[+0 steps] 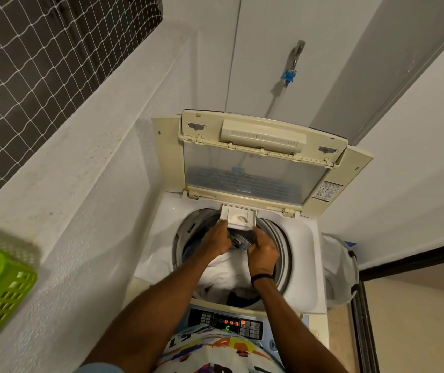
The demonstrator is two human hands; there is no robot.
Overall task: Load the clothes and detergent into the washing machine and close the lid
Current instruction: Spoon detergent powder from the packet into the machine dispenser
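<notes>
Here, the detergent drawer is out over the drum of the washing machine, lid upright.
Head view: the left hand touches the drawer's left front corner with its fingertips, and the right hand is curled at its right corner; whether either grips cannot be told. White clothes fill the drum below; a green basket sits on the ledge at left.

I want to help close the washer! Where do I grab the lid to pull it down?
Hold the lid by its top edge, reaching from the front with fingers over the rim. It stands raised at the back and hinges along its bottom, so the top swings down most easily. The left hand and right hand hold the drawer now.
</notes>
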